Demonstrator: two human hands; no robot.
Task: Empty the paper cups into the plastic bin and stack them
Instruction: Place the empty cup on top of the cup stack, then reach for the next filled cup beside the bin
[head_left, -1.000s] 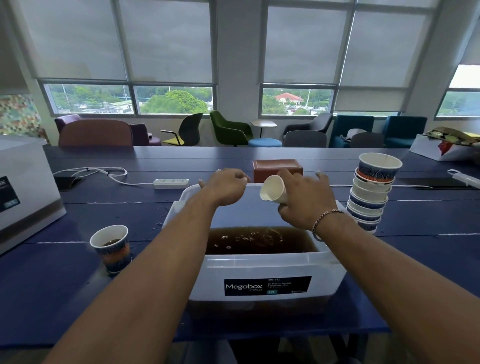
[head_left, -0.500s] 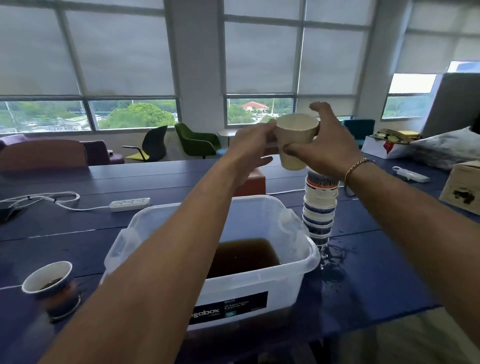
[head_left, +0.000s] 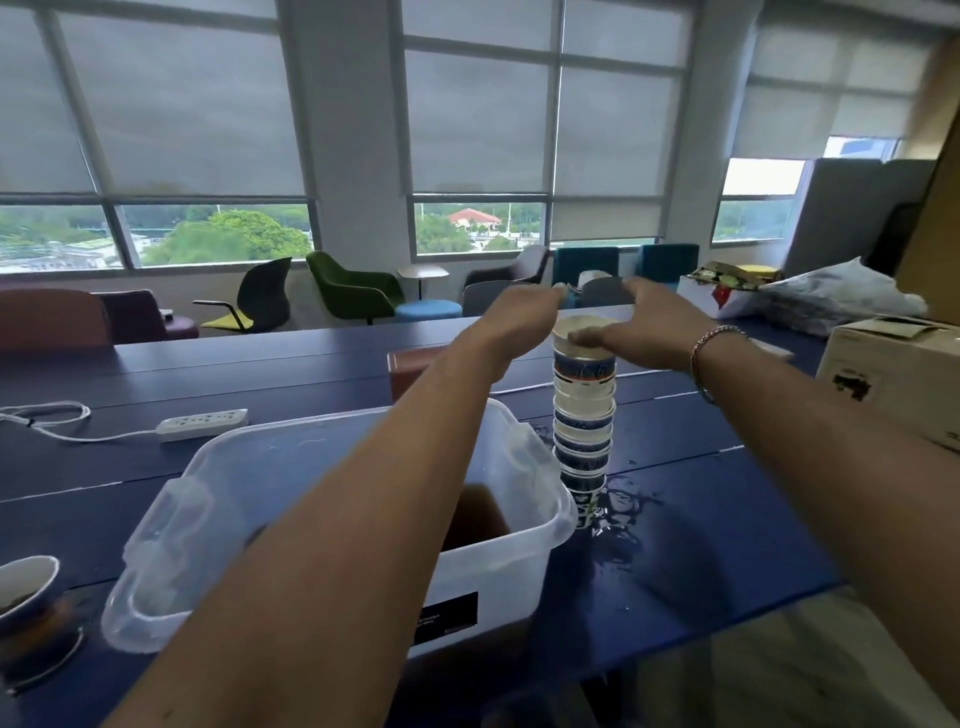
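Observation:
A tall stack of paper cups (head_left: 583, 415) stands on the blue table, just right of the clear plastic bin (head_left: 218, 457). Brown liquid (head_left: 480, 514) lies in the bin. My right hand (head_left: 654, 327) hovers over the stack's top with fingers spread, its thumb resting on the top cup's rim. My left hand (head_left: 519, 317) is beside the rim on the left, fingers extended and holding nothing. My left forearm crosses above the bin. One more paper cup (head_left: 23, 590) with dark liquid stands at the table's near left edge.
Spilled liquid (head_left: 626, 512) wets the table around the stack's base. A white power strip (head_left: 202, 423) and cable lie at the back left, a brown box (head_left: 410, 366) behind the bin, a cardboard box (head_left: 898, 374) at the right. Chairs line the windows.
The white cup that both hands held above the stack now sits on top of it, and the fingers have spread off it. My view has swung right.

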